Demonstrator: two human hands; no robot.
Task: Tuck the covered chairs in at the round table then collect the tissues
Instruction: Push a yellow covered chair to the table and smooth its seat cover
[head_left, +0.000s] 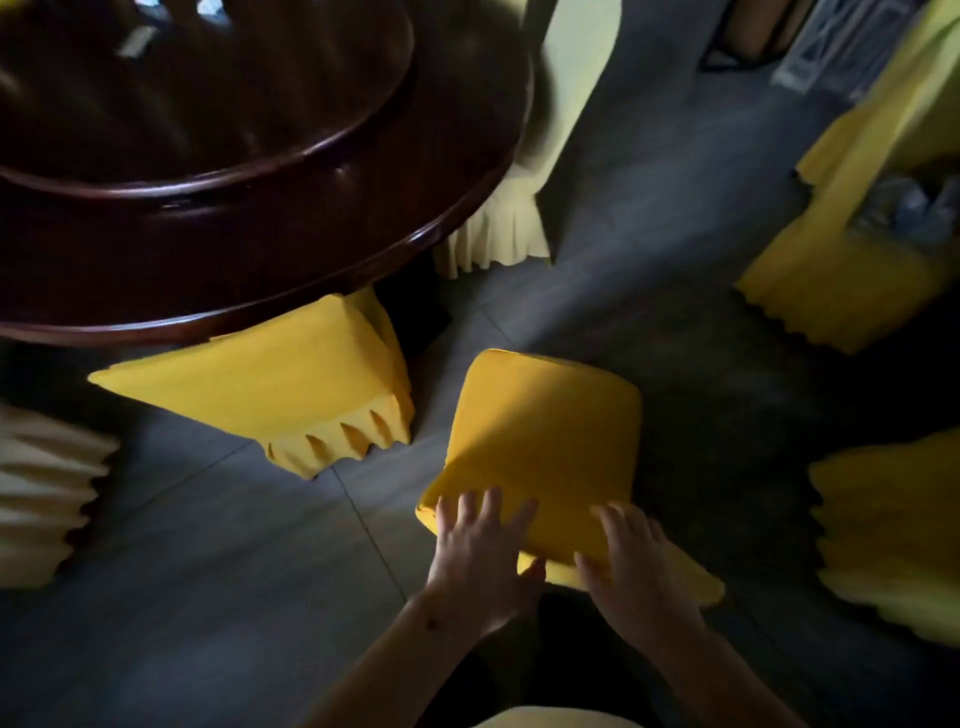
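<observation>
Six covered chairs show around the dark round table (218, 280), all in yellow or pale yellow cloth with pleated skirts. One yellow chair (270, 384) stands with its seat partly under the table's near edge. A pale chair (524, 208) is tucked in at the table's right side. A third, pale one (47, 493) shows only its pleated skirt at the left border. Two more yellow chairs stand well apart from the table on the right: one upper right (831, 280), one lower right (893, 525), both blurred.

The sixth is the chair being handled (540, 447), out on the grey tiled floor (208, 561), clear of the table and just beside the half-tucked one. Both bare hands are on the top of its backrest. The left hand (483, 551) lies with fingers spread flat over the front of the cloth and the thumb hooked behind the top edge. The right hand (639, 561) grips the same edge, fingers curled over the front, thumb at the back.

On the seat of the upper right chair lies something greyish and crumpled (909, 208); it is too blurred to name. A raised round turntable (197, 135) sits on the tabletop. I can see no tissues clearly anywhere.
</observation>
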